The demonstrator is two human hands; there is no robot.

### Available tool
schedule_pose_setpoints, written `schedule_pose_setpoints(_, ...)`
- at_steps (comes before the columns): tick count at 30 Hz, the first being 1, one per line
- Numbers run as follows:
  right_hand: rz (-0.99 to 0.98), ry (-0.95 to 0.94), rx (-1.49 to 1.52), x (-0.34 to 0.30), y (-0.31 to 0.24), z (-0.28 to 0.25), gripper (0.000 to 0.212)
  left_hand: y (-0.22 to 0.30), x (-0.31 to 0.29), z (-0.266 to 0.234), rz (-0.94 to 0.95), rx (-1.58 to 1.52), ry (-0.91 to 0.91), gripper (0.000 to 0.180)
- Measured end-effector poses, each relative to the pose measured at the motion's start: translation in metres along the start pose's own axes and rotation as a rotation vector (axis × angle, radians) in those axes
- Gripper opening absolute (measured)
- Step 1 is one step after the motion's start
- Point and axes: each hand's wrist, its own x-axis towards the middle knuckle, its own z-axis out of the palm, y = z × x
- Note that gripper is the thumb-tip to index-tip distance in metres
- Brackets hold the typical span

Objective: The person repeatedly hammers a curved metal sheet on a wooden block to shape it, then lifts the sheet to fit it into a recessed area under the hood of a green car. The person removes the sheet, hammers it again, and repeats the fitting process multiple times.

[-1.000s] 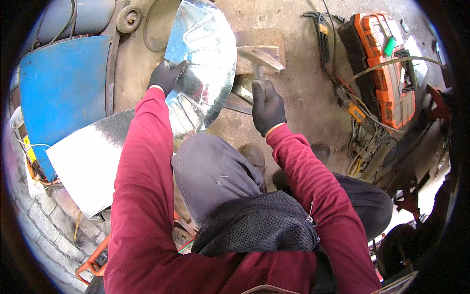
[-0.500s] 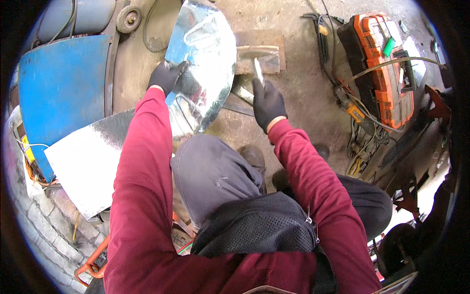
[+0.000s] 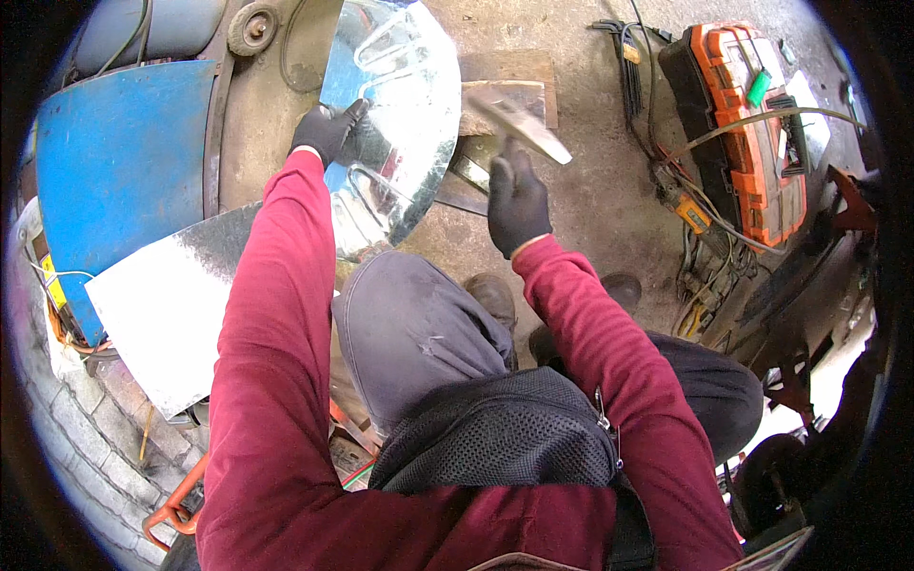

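My gloved left hand grips a shiny curved piece of sheet metal by its left edge, thumb on top and the other fingers hidden below. Looped shapes reflect or stand out on its bright face; I cannot tell which. In my gloved right hand is a hammer, its head slanted and blurred, just right of the sheet's rounded edge. Beneath the hammer, a flat board and a metal piece lie on the floor, partly covered by the sheet and hammer.
On the right lies an orange and black toolbox, with cables and a yellow-and-grey power tool beside it. A blue curved panel and another bright metal sheet are at left. A small wheel sits behind them.
The hammer head has swung from nearly level over the board to a steep slant. My right hand has dropped slightly toward me. The left hand keeps its grip, with the sheet barely shifted.
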Motion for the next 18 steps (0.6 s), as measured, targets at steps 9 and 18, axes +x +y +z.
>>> schedule_pose_setpoints(9, 0.082, -0.059, -0.237, 0.011, 0.024, 0.006, 0.05, 0.012, -0.004, 0.0, 0.039, 0.068, 0.018, 0.091)
schedule_pose_setpoints(18, 0.005, 0.027, -0.198, 0.023, 0.006, 0.007, 0.045, 0.009, -0.017, 0.005, 0.123, -0.074, -0.008, 0.07)
